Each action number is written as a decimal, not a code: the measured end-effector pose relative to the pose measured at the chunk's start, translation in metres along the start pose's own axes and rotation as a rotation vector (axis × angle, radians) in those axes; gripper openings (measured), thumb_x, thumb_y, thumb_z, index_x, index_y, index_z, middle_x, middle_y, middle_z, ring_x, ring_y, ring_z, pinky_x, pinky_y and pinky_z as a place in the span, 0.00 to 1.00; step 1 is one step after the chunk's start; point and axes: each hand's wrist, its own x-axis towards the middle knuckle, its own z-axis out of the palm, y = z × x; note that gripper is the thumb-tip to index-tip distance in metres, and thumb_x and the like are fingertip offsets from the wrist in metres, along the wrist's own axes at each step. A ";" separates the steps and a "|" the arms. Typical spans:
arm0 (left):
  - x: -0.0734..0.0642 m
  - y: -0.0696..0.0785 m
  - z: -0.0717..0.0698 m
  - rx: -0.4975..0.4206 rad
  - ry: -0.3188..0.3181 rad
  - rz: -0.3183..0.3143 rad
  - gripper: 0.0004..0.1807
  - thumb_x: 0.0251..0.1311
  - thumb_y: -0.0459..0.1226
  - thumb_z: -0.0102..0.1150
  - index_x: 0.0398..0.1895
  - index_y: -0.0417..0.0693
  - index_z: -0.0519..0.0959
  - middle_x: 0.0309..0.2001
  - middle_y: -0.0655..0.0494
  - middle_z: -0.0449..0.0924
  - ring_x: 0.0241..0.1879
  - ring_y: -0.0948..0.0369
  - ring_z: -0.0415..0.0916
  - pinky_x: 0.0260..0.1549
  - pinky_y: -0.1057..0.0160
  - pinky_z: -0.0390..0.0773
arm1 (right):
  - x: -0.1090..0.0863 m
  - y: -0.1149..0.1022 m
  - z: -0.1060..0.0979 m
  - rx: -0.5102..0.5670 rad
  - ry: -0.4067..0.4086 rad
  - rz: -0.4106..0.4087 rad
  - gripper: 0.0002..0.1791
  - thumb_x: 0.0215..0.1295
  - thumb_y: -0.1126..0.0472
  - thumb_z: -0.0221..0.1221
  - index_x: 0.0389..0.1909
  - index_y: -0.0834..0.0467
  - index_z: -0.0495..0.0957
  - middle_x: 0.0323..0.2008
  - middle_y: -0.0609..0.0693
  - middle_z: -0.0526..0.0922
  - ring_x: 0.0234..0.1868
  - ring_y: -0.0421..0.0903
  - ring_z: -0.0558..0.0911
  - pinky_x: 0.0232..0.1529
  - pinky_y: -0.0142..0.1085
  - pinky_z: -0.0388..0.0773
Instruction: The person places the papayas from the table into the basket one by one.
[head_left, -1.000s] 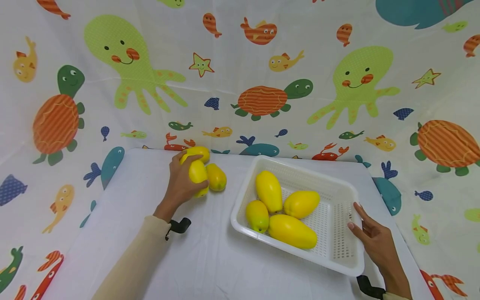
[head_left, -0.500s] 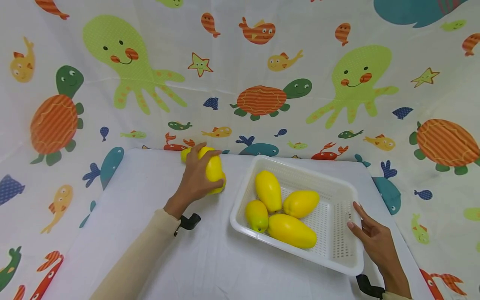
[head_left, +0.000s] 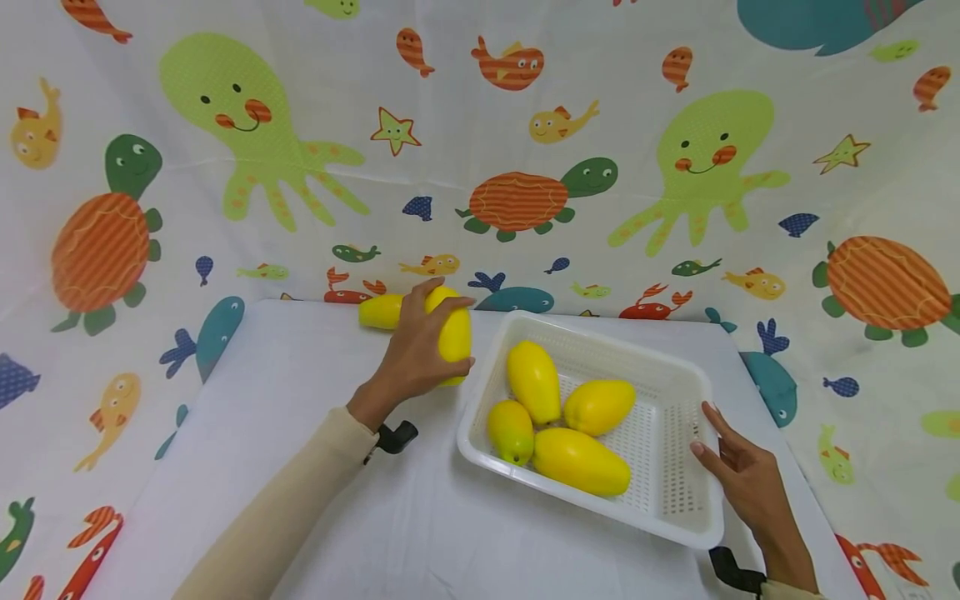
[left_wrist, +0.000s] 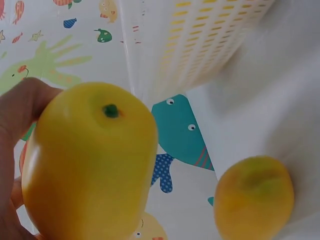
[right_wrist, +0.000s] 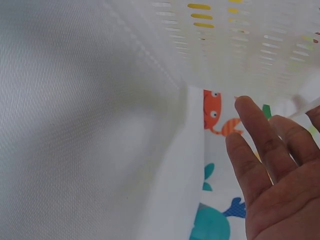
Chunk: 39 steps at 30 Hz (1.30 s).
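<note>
My left hand (head_left: 412, 354) grips a yellow oblong fruit (head_left: 457, 337), papaya- or mango-like, just left of the basket. The left wrist view shows this held fruit (left_wrist: 92, 160) close up, with a green stem nub. Behind that hand another yellow fruit (head_left: 380, 312) lies near the table's far edge. My right hand (head_left: 756, 479) holds the right rim of a white perforated basket (head_left: 678, 533), its thumb at the rim. From the right wrist, the fingers (right_wrist: 260, 140) look nearly straight outside the basket wall. Several yellow fruits (head_left: 583, 462) lie inside, mostly toward its left.
A white-covered table (head_left: 390, 517) bears everything. A white curtain (head_left: 450, 100) with printed sea animals rises behind and at both sides. Black bracket-like pieces, including one at the left wrist (head_left: 397, 437), stick out from both wrists. The left wrist view includes another fruit (left_wrist: 255, 200) on the table.
My left hand has moved right toward the basket with the yellow fruit, uncovering more of the fruit at the back. The right hand stays at the basket's rim.
</note>
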 end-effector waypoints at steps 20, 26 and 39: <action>0.011 0.025 0.013 -0.062 -0.081 0.081 0.43 0.46 0.45 0.80 0.71 0.59 0.77 0.84 0.46 0.51 0.81 0.42 0.52 0.69 0.38 0.77 | -0.001 0.000 0.000 -0.002 0.002 -0.025 0.41 0.74 0.45 0.65 0.82 0.35 0.57 0.80 0.59 0.60 0.65 0.71 0.78 0.36 0.44 0.92; 0.014 0.031 0.018 -0.074 -0.111 0.096 0.43 0.47 0.45 0.77 0.72 0.59 0.77 0.84 0.47 0.51 0.81 0.43 0.51 0.70 0.39 0.75 | -0.001 0.000 0.000 -0.006 0.001 -0.021 0.41 0.74 0.45 0.65 0.82 0.34 0.56 0.80 0.58 0.61 0.65 0.71 0.78 0.36 0.44 0.92; 0.018 0.051 0.039 -0.120 -0.189 0.149 0.41 0.48 0.46 0.78 0.71 0.60 0.77 0.84 0.47 0.50 0.83 0.45 0.48 0.72 0.40 0.74 | -0.001 0.000 0.000 0.010 0.012 -0.066 0.40 0.75 0.48 0.65 0.82 0.38 0.58 0.81 0.55 0.59 0.65 0.70 0.77 0.36 0.44 0.91</action>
